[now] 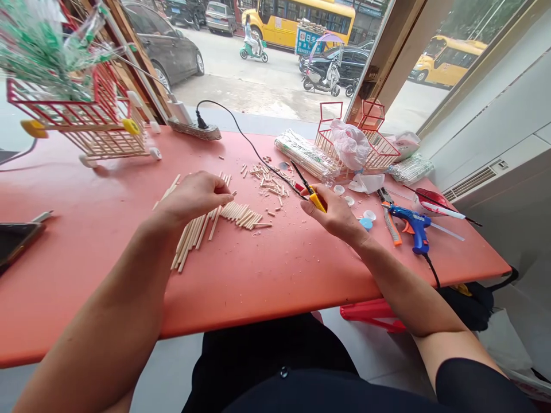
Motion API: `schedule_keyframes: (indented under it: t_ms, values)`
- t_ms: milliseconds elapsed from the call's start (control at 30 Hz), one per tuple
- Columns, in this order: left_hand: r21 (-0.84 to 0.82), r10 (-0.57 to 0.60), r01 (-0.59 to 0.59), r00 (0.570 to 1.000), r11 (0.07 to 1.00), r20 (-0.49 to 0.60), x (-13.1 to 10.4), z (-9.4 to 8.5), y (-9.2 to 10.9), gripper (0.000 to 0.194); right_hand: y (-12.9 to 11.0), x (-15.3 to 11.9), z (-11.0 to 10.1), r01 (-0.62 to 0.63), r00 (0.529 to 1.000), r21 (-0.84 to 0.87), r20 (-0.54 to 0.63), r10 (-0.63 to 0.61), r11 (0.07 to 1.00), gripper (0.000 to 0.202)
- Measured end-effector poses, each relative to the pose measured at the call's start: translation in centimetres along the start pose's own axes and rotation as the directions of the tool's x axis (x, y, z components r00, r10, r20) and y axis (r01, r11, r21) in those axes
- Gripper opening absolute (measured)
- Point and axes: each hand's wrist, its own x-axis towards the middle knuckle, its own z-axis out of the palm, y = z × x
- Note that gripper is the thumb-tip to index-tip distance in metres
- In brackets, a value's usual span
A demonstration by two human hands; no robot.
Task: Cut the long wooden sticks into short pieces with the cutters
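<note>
My left hand (196,195) is pinched closed above the wooden sticks; a tiny pale bit shows at its fingertips, too small to name. Below it lie long wooden sticks (189,244) side by side, with a row of shorter cut sticks (243,215) at their right. My right hand (333,212) grips a yellow-handled utility knife (316,198), its long dark blade angled up and left. Behind the knife, small stick offcuts (269,180) are scattered. A black cord (253,146) runs towards my right hand, where its further course is hidden.
At right lie a blue glue gun (411,223), orange-handled pliers (391,221) and bottle caps (369,218). Wrapped stick bundles (305,154) and a small stick cart (379,149) stand behind. A larger model cart (99,129) and a power strip (193,129) are at back left.
</note>
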Motion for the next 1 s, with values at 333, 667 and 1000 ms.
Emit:
schedule_keyframes:
  t_ms: [333, 667, 1000]
  values:
    - [0.241, 0.002, -0.021, 0.997, 0.97, 0.079, 0.3, 0.2, 0.0, 0.024, 0.3, 0.3, -0.1, 0.012, 1.0, -0.006, -0.02, -0.012, 1.0, 0.047]
    - [0.093, 0.041, -0.03, 0.992, 0.995, -0.118, -0.4, -0.1, 1.7, 0.011, 1.9, 1.4, -4.5, 0.231, 0.879, 0.241, -0.467, -0.096, 0.943, 0.075]
    - [0.028, 0.254, -0.253, 0.965, 0.967, -0.057, -0.8, 2.9, 7.4, 0.011, 2.7, 1.9, -6.3, 0.242, 0.865, 0.252, -0.494, -0.091, 0.937, 0.08]
